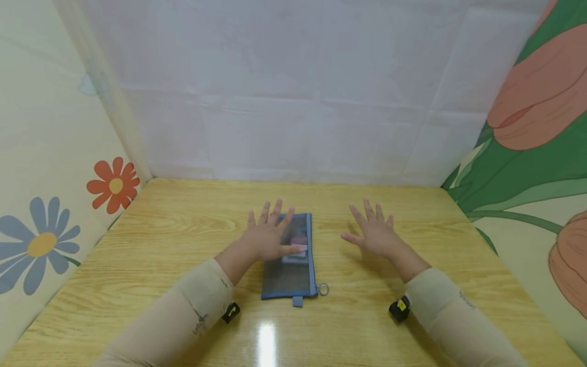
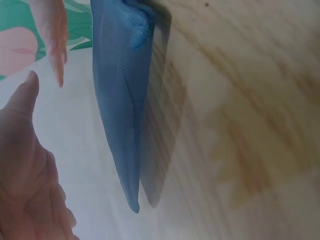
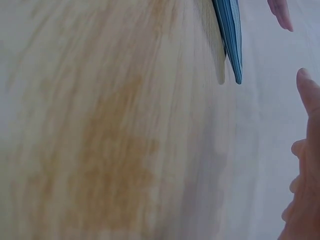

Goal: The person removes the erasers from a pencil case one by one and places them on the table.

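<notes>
A blue mesh zipper pouch point(image 1: 289, 280) lies flat on the wooden table, its zipper along the right side and a ring at the near right corner. Small items, one pinkish and one pale, show dimly through the mesh; their kind is unclear. My left hand point(image 1: 266, 240) hovers over the pouch's left part with fingers spread. To the right of the pouch, my right hand point(image 1: 377, 237) is held above the table, fingers spread and holding nothing. The left wrist view shows the pouch point(image 2: 120, 90) below the left hand point(image 2: 27, 165), apart from it. At the right wrist view's edge is the right hand point(image 3: 310, 165).
The wooden table point(image 1: 183, 214) ends at a white cloth backdrop point(image 1: 298, 102). Flower-patterned panels stand at the left point(image 1: 41, 127) and right point(image 1: 527, 193). Black wrist devices sit under both sleeves.
</notes>
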